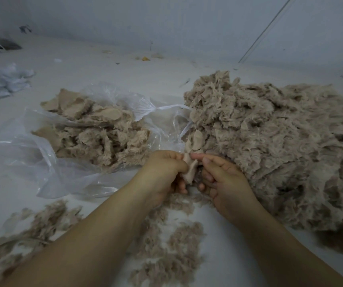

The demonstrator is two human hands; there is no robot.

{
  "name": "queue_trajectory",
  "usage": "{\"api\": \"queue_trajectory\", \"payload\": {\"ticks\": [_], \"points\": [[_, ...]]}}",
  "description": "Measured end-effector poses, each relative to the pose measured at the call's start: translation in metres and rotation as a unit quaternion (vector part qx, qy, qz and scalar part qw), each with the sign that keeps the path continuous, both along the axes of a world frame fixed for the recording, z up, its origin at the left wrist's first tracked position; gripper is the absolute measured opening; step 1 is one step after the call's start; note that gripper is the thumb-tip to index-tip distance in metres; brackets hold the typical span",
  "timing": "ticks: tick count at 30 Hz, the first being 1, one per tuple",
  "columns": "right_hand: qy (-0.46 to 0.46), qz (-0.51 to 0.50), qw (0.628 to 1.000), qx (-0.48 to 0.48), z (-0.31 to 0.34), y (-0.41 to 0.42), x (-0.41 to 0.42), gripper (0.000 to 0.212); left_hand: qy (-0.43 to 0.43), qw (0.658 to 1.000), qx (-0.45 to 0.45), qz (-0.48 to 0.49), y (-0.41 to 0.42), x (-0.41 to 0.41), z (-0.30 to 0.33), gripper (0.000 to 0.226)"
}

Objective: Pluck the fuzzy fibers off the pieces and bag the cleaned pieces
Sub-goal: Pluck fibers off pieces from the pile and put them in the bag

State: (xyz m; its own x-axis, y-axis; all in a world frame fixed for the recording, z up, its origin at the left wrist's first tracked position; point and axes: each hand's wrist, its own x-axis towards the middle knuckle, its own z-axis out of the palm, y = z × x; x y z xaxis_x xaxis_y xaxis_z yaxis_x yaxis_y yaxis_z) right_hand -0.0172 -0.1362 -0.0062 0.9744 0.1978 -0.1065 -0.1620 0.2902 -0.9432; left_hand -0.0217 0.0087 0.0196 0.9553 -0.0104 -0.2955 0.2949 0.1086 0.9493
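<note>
Left hand [164,172]: we curl it closed around one small piece [191,171], pinning it for plucking.
Right hand [224,179]: our thumb and forefinger pinch the same piece's upper edge, other fingers loosely bent, probably to strip fuzz.
Loose fibers [166,245]: scattered under our wrists, where plucked fuzz falls.
Clear bag [31,150]: open just left, part filled with cleaned pieces, within easy reach.
Uncleaned pile [280,146]: heaped at right, touching our right hand.
</note>
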Motion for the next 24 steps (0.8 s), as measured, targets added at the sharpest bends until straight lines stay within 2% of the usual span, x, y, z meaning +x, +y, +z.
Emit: {"api": "queue_trajectory", "payload": {"ticks": [3,6,11,15,19,24], "points": [[0.003,0.002,1.000,0.004,-0.001,0.000,0.001,0.033,-0.019,1.000,-0.002,0.007,-0.003,0.003,0.000,0.010],[0.011,0.002,1.000,0.012,-0.001,0.000,0.000,0.027,-0.039,0.999,0.021,0.031,-0.007,0.007,-0.004,0.019],[0.000,0.010,1.000,-0.010,0.003,0.001,-0.003,0.006,-0.059,0.996,-0.008,0.071,-0.011,0.011,-0.007,0.021],[0.018,0.002,1.000,-0.001,0.002,0.001,-0.001,0.008,-0.049,0.995,-0.048,0.069,-0.008,0.011,-0.007,0.015],[-0.004,0.032,0.999,-0.026,0.003,0.000,-0.002,0.012,-0.031,0.994,-0.089,0.051,-0.005,0.010,-0.008,0.011],[-0.018,0.038,0.999,-0.032,0.003,-0.001,-0.004,0.008,-0.012,0.996,-0.080,0.031,-0.008,0.013,-0.004,0.026]]}}
